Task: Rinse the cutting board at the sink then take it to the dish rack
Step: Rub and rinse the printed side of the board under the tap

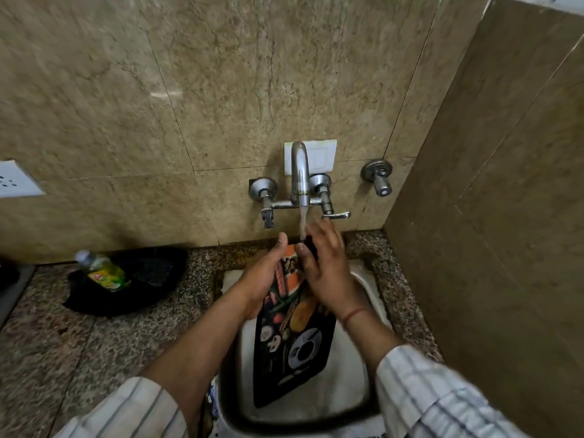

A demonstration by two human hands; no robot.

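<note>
A black cutting board (294, 349) printed with vegetables and a cup stands tilted over the steel sink (354, 393), its top end under the tap. My left hand (264, 276) grips the board's left edge near the top. My right hand (325, 267) lies flat with spread fingers on the board's upper face. Water runs from the chrome faucet (300, 175) onto the board's top, beside my right fingers. The board's upper part is hidden by both hands.
A green dish soap bottle (106, 271) stands in a black tray (148, 273) on the speckled granite counter (63, 343) at left. Two tap handles flank the spout, and a separate valve (379, 178) sits to the right. A tiled side wall (505, 216) closes off the right.
</note>
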